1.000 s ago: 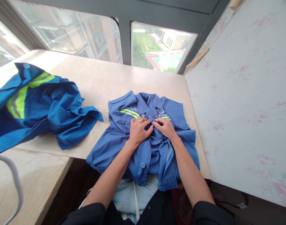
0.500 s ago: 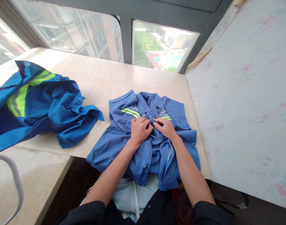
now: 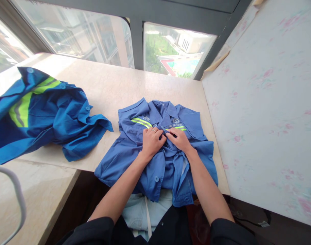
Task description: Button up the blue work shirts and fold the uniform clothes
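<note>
A blue work shirt [image 3: 130,156] with yellow-green reflective strips and printed chest emblems lies spread before me, collar toward the window. At the middle of its front, my left hand [image 3: 152,140], with a ring on one finger, pinches the front edge. Close beside it, my right hand [image 3: 179,139] pinches the facing edge, fingertips nearly touching the left ones. What lies right between the fingertips is hidden. Below the hands the two front flaps hang apart over the near edge, and a blue button [image 3: 156,179] shows on the left flap.
A second, darker blue work shirt [image 3: 55,115] lies crumpled at left on the pale stone sill [image 3: 106,85]. A grey-white curved tube [image 3: 19,194] stands at the lower left. Flowered wallpaper [image 3: 259,119] bounds the right side, and windows [image 3: 89,37] the back.
Both hands stay at the same spot on the shirt front, with only slight finger movement. The view has shifted very little.
</note>
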A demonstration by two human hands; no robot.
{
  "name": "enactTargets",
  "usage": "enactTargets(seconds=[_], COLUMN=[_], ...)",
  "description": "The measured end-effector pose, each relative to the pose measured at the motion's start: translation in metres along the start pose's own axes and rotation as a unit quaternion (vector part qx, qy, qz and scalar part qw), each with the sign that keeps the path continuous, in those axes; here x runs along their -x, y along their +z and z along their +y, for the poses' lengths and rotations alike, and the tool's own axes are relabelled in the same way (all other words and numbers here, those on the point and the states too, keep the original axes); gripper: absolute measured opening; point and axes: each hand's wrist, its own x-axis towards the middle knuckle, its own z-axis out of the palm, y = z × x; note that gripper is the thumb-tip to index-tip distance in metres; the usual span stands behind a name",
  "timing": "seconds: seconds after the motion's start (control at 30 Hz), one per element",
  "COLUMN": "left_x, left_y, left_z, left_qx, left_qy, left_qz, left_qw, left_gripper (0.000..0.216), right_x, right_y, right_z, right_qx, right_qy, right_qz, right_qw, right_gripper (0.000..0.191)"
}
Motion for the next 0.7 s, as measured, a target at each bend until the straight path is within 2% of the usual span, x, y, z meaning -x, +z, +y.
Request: enactTargets(seconds=[0.33,0.57,0.7], left_x=[-0.0026,-0.0028,-0.0020], left_y=[-0.0007,-0.0018,-0.0037], left_z=[-0.0035,-0.0061,-0.0058], left_qx=[0.037,0.091,0.127], left_qy=[-0.007,-0.023,-0.030], left_qz=[0.002,0.009,0.011], left_qw=[0.999,0.996,0.991], left_gripper=[0.014,0.015,0.018], right_x=[0.0023,0.0005,-0.0015], right_y=[0.0045,0.0046,0.0022], right_z=[0.0038,-0.0006,-0.0040], right_qx=[-0.003,-0.019,-0.036], right_qy=[0.024,0.044,0.080], right_qz=[0.080,0.101,0.109], right_qw=[0.997,0.994,0.990], right_gripper=[0.021,0.021,0.023])
